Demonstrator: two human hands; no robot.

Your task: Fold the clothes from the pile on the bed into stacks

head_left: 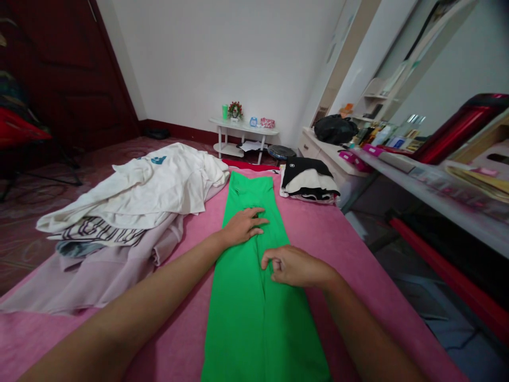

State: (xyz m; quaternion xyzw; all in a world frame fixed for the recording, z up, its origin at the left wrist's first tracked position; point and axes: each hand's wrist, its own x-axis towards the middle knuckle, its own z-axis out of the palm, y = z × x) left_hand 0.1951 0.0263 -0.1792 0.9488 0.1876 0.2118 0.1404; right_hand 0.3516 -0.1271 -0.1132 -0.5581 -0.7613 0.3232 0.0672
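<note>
A long green garment (238, 297), which looks like trousers, lies lengthwise in front of me with its narrower end away from me. A crease or open fold runs down its middle. My left hand (244, 226) rests on the upper part of the cloth, fingers spread. Lower and to the right, my right hand (298, 266) is over the garment near the fold. Its fingers are bent, with the index finger and thumb apart, and I see no cloth between them.
The garment lies on a pink cover (318, 233). At left is a heap of clothes topped by a white shirt (170, 175). Folded black and white clothes (310, 180) sit at the far right corner. A cluttered table (445, 196) stands close on the right, a small white table (244, 126) by the wall.
</note>
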